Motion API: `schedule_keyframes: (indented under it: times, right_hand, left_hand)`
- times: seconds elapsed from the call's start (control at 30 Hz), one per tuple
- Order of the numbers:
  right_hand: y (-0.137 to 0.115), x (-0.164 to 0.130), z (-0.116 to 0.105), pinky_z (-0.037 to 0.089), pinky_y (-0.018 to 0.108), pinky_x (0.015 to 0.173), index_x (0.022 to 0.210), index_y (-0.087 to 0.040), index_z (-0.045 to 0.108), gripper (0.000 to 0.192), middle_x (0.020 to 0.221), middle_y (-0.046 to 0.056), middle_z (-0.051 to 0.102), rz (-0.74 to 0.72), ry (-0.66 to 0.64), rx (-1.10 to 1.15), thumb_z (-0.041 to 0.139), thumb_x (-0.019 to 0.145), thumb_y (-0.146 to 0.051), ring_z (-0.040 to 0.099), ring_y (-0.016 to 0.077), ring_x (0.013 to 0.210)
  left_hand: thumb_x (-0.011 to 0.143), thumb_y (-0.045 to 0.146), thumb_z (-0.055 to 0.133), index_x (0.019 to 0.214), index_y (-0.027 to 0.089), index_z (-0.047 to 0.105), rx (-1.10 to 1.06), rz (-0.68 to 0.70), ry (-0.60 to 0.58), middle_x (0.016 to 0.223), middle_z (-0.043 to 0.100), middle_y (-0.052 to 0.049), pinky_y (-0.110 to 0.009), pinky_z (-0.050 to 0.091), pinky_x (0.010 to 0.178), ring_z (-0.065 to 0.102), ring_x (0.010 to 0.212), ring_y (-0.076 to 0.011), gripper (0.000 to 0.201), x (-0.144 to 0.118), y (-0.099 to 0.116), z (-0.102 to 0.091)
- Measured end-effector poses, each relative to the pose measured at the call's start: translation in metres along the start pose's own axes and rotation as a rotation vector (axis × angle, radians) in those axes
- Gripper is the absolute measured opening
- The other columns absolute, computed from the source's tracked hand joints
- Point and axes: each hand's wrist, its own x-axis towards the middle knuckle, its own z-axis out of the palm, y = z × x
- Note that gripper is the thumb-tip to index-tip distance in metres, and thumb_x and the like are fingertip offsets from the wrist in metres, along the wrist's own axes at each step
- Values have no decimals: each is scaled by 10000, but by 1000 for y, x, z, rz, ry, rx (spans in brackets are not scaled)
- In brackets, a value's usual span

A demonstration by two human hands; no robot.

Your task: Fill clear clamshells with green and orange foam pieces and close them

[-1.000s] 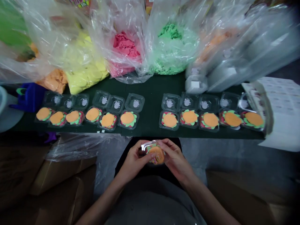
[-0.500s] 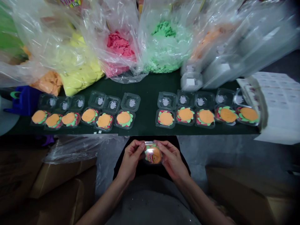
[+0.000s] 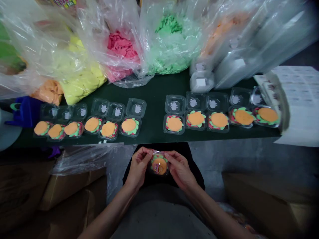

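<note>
Clamshell box (image 3: 159, 165), small and clear, sits between both hands in front of the person's lap, below the near edge of the surface (image 3: 154, 99). Inside it: an orange disc on green and red layers, with a printed label showing at the lower side. Lid looks down over the contents; can't tell if it's snapped.

Left hand (image 3: 137, 167): fingers curled, thumb and fingertips pinching the box's left edge. Right hand (image 3: 179, 169): same grip on the right edge. Both closed on the box, neither touching the surface.

On the dark green surface, two rows of open boxes with lids flipped back toward the bags. Left row (image 3: 87, 125): six, each filled with an orange disc on green and red. Right row (image 3: 219, 119): five, filled likewise. Gap between the rows, roughly in line with the hands.

Behind the rows, clear plastic bags of loose pieces: yellow (image 3: 79, 78), pink (image 3: 121, 49), green (image 3: 169, 39), orange (image 3: 48, 91) at far left. Stacks of empty clear boxes (image 3: 224, 66) at right rear. Sticker sheet (image 3: 299, 99) at far right, partly off the surface edge. Blue object (image 3: 25, 109) at far left, identity unclear. Cardboard cartons (image 3: 62, 199) on the floor at lower left.
</note>
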Motion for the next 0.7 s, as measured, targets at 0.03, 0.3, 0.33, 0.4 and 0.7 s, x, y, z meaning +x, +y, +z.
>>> schedule_keyframes:
  times: [0.03,0.3,0.33,0.4,0.7]
  right_hand:
    - [-2,1,0,519,294,800,734,-196,766,294,843,32,772,3,-2,-1,959,620,-388,665,171,821]
    - [-17,-1,-4,534,289,760,812,-212,769,297,945,33,772,31,-14,0,925,680,-427,670,173,841]
    - [-17,-1,-5,532,288,765,774,-209,761,288,928,31,774,18,-2,4,933,669,-414,671,171,837]
    - [-15,-1,-6,531,291,790,721,-204,750,281,901,28,778,-13,12,8,945,652,-394,675,170,837]
    - [-8,10,-11,526,341,894,698,-209,758,268,933,46,797,17,-41,9,944,649,-395,692,190,915]
  left_hand:
    - [758,405,861,810,136,660,-4,-9,-5,882,713,-49,-231,488,708,604,744,-123,339,1,1,1]
    - [702,409,900,788,131,689,-76,-101,-34,771,672,-16,-194,456,640,566,668,-93,360,-1,14,16]
    - [692,405,906,789,129,694,-66,-107,-38,777,678,-20,-194,457,642,573,674,-95,361,-2,14,16]
    - [682,407,910,786,128,698,-46,-106,-36,768,682,-21,-196,457,641,579,667,-97,365,-2,13,16]
    - [697,416,894,778,132,690,-19,-17,-15,773,711,-27,-212,476,669,591,662,-106,359,10,7,9]
